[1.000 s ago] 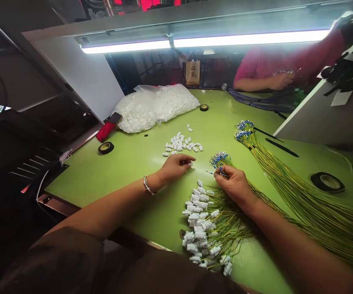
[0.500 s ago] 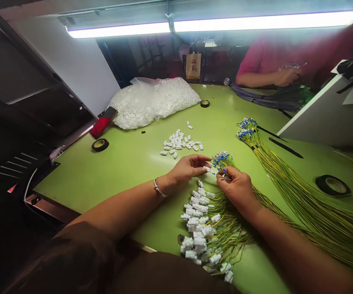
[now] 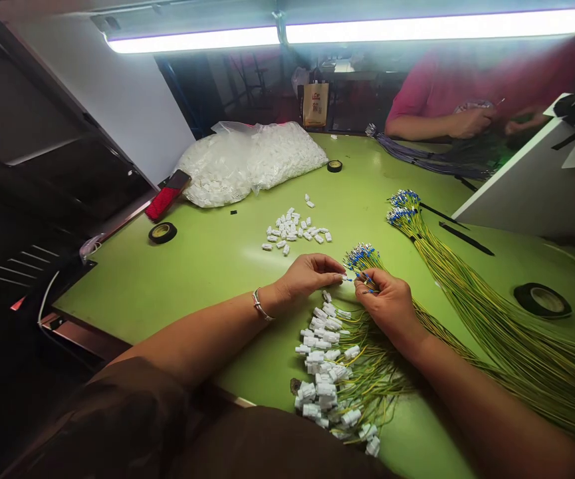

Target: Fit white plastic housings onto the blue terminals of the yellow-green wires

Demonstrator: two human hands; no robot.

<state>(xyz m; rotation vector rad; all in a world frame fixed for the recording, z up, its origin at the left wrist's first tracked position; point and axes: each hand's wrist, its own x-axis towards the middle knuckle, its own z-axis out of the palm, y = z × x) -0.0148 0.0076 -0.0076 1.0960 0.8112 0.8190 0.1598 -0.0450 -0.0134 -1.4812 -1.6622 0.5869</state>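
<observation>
1. The wire (image 3: 353, 278), thin, with a blue tip, is in the small gap between my two hands, just above the green table (image 3: 207, 266).
2. My right hand (image 3: 387, 303) is closed around this wire, thumb and first fingers gripping it, and some more blue tips come out beside the knuckles.
3. My left hand (image 3: 312, 273) has its fingertips pinched together at the blue end of the wire; what is between them is too small to tell. A bracelet (image 3: 260, 306) is on this wrist.
4. Just behind my right hand lies a bundle of yellow-green wires (image 3: 361, 256), and it passes under that hand.
5. Just in front of my hands is a heap of white connectors with wires (image 3: 324, 359).
6. Further away from me, loose white connectors (image 3: 294, 233) are scattered, and behind them a clear bag of connectors (image 3: 252, 163).
7. At the right, well apart, lies a bigger wire bundle (image 3: 466, 293), with a black tape roll (image 3: 541, 301) beside it.
8. Across the table, another person's hand (image 3: 471, 123) is closed over dark wires.
</observation>
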